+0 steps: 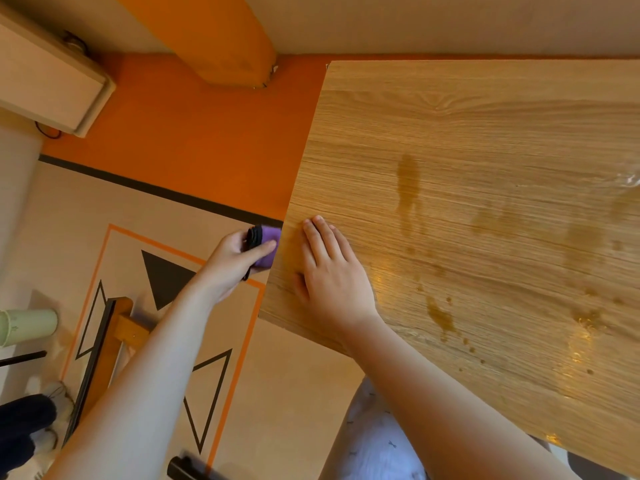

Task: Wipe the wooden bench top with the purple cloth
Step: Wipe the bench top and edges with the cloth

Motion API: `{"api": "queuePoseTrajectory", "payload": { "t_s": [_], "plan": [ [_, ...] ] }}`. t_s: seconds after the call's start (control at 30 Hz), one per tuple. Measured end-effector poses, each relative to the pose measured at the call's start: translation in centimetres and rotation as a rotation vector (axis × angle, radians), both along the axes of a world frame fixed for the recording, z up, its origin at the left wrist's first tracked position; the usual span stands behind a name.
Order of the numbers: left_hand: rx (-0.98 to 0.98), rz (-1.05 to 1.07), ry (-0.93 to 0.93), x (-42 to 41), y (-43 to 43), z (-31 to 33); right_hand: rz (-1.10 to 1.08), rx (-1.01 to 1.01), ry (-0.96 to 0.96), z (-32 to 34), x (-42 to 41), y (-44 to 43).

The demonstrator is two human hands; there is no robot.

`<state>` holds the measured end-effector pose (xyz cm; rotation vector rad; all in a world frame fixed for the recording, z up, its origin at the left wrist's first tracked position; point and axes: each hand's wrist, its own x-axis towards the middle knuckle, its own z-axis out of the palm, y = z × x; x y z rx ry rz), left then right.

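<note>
The wooden bench top (467, 140) fills the right half of the view, with brownish wet stains (408, 188) and drops across its middle and right. My left hand (232, 261) holds the bunched purple cloth (269, 237), which has a dark edge, just off the bench's left edge, above the floor. My right hand (332, 271) lies flat, palm down, fingers together, on the wood near that left edge and holds nothing.
An orange and beige patterned floor (194, 140) lies left of the bench. An orange pillar (214, 39) stands behind. A pale green cup (27, 325) and a wooden frame (114, 337) sit at the lower left. A light cabinet (48, 84) is at the upper left.
</note>
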<state>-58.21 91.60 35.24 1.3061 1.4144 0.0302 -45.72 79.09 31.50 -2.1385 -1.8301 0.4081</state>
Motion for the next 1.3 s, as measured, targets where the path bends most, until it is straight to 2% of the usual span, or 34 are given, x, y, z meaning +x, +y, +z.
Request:
{"api": "queuePoseTrajectory", "payload": {
  "t_s": [0.13,0.27,0.4,0.53,0.6,0.67,0.8,0.9,1.1,1.3],
  "plan": [
    [-0.085,-0.106,0.081,-3.2,-1.4,0.8,-0.015,0.017,0.013,0.2,0.2,0.0],
    [-0.003,-0.213,0.111,-2.2,-0.6,1.1,-0.018,0.017,0.011,0.1,0.2,0.0],
    [0.057,-0.13,0.023,2.4,2.0,0.2,-0.034,0.02,0.009,-0.1,0.2,0.1],
    [0.111,-0.094,-0.039,6.3,4.9,-1.0,-0.074,0.028,0.167,0.3,0.2,0.3],
    [0.118,-0.083,-0.045,6.7,5.3,-1.5,-0.127,0.091,0.293,1.0,1.4,1.1],
    [0.128,-0.067,-0.047,6.4,5.1,-1.7,-0.198,0.131,0.332,1.8,3.7,2.7],
    [0.153,-0.089,-0.013,5.6,4.6,-1.5,-0.273,0.043,0.085,2.0,10.2,7.5],
    [0.144,-0.135,0.015,4.7,4.4,-0.8,-0.239,-0.09,-0.068,0.8,12.5,9.4],
    [0.148,-0.107,-0.006,5.4,5.0,-0.6,-0.223,-0.094,-0.101,0.1,12.6,9.4],
    [0.231,-0.058,-0.091,13.6,10.6,-1.7,-0.229,-0.089,-0.07,0.0,12.3,9.6]
  ]
}}
